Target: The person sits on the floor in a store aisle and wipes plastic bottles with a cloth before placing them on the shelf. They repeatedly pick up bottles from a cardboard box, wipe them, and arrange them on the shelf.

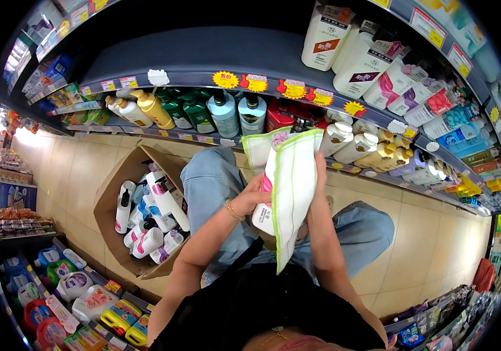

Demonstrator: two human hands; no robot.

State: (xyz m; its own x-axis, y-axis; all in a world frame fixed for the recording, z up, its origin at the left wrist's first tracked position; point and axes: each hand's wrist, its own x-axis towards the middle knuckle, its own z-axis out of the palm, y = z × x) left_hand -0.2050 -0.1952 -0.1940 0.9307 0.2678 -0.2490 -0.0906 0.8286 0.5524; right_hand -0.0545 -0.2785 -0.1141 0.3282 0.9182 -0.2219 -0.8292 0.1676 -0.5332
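In front of my lap, my left hand (252, 193) grips a white bottle (264, 218) with a pink swirl on its side. A white cloth (296, 184) with light green edging drapes over the bottle's right side and upper part. My right hand (320, 175) holds the cloth against the bottle from the right, its fingers mostly hidden behind the fabric. To the left of my knee, an open cardboard box (114, 245) contains several pump bottles (148, 242), mostly white with pink or purple marks, lying at mixed angles.
Ahead, the upper shelf (180, 48) carries white bottles (358, 66) at its right, with price tags along its edge. Coloured pump bottles (224, 114) line the shelf below. Laundry detergent jugs (75, 285) fill a low rack at lower left. Tiled floor (413, 237) runs beneath me.
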